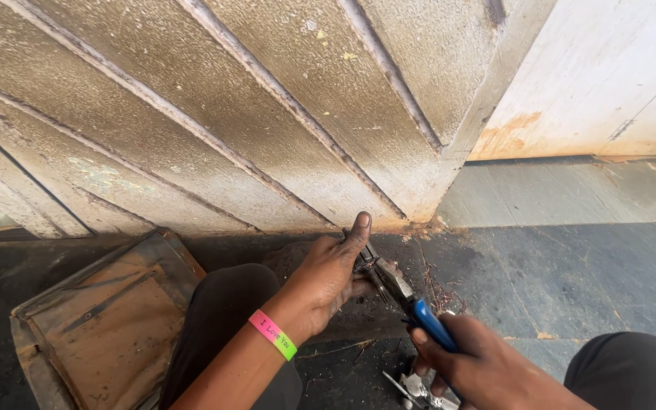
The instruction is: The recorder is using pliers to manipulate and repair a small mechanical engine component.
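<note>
My right hand [480, 364] grips the blue handles of a pair of pliers [400, 292] low in the frame. The metal jaws point up and left toward my left hand [332, 277]. That hand is closed around a small dark metal part, mostly hidden under the fingers, with the thumb stretched up toward the wall. The jaws meet the part at the fingers. A pink and green wristband [272, 334] circles my left wrist. Both hands are greasy.
A dirty flat metal tray [108, 319] lies on the dark floor at lower left. A weathered metal door [229, 114] with diagonal ribs stands close behind. Small metal pieces [419, 387] and wire scraps lie on the floor by my knees.
</note>
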